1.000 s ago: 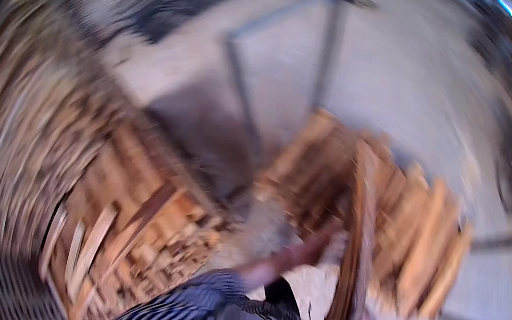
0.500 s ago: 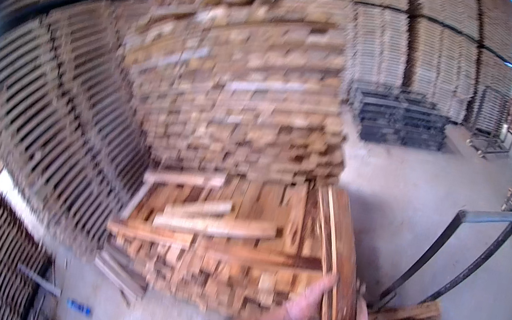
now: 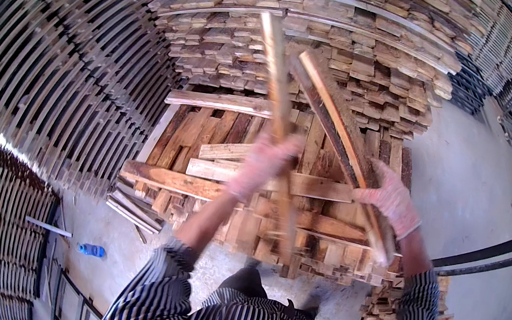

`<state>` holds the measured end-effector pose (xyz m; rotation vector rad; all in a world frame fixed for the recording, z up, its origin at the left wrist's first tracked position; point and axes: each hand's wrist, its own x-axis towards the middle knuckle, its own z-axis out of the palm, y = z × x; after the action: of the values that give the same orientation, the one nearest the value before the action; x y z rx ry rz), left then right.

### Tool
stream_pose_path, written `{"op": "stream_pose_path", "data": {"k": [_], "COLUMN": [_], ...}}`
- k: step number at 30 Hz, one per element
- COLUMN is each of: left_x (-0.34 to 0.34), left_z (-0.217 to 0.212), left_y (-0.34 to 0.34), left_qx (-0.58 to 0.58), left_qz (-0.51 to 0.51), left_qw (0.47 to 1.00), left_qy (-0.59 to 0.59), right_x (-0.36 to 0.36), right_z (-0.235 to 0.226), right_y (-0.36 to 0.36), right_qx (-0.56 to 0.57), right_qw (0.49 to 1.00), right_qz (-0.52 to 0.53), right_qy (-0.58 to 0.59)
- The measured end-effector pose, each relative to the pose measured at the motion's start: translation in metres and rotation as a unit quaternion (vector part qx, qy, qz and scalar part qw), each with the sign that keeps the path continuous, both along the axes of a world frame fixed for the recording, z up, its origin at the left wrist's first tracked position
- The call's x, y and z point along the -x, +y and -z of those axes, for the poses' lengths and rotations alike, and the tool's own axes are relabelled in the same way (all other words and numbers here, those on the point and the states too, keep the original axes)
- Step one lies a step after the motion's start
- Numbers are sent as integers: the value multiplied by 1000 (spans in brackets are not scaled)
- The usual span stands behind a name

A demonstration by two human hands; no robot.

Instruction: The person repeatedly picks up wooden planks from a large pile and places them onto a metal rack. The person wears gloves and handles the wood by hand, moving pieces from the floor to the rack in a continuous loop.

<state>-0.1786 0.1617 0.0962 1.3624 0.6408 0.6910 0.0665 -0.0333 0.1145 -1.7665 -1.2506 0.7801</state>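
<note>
My left hand (image 3: 265, 165), in a thin pale glove, is closed round a wooden plank (image 3: 274, 71) that points away from me over the low stack. This plank is blurred by motion. On the right, my gloved right hand (image 3: 393, 199) grips a pair of planks (image 3: 333, 108), held together and slanting up to the left. Both hands are above the low stack of planks (image 3: 174, 135). Across its top lie loose crosswise boards, among them a pale plank (image 3: 323, 188), partly hidden behind my left hand, and a reddish plank (image 3: 174, 180) along the near edge.
A tall wall of stacked boards (image 3: 357, 54) rises behind, with slatted stacks (image 3: 71, 79) on the left. Dark metal bars (image 3: 485, 257) stick out at right above a lower wood pile (image 3: 378, 319). A blue bottle (image 3: 91, 249) lies on the concrete floor (image 3: 465, 176).
My hands have moved apart and up over the low stack. The planks held together at the right are now split between them, one in the left, a pair in the right. My view has tilted down.
</note>
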Motion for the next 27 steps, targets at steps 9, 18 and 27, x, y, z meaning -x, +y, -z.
{"op": "stream_pose_path", "data": {"k": [9, 18, 27], "left_x": [144, 91, 32], "left_z": [25, 121, 149], "left_y": [239, 322, 438], "left_qx": [-320, -378, -450], "left_qz": [113, 244, 204], "left_qw": [879, 753, 583], "left_qy": [335, 480, 645], "right_x": [-127, -152, -163], "right_z": [92, 150, 162], "right_y": [132, 219, 216], "right_qx": [192, 414, 300], "right_qw": [926, 826, 857], "right_qz": [-26, -7, -32], "right_qy": [-323, -382, -419]}}
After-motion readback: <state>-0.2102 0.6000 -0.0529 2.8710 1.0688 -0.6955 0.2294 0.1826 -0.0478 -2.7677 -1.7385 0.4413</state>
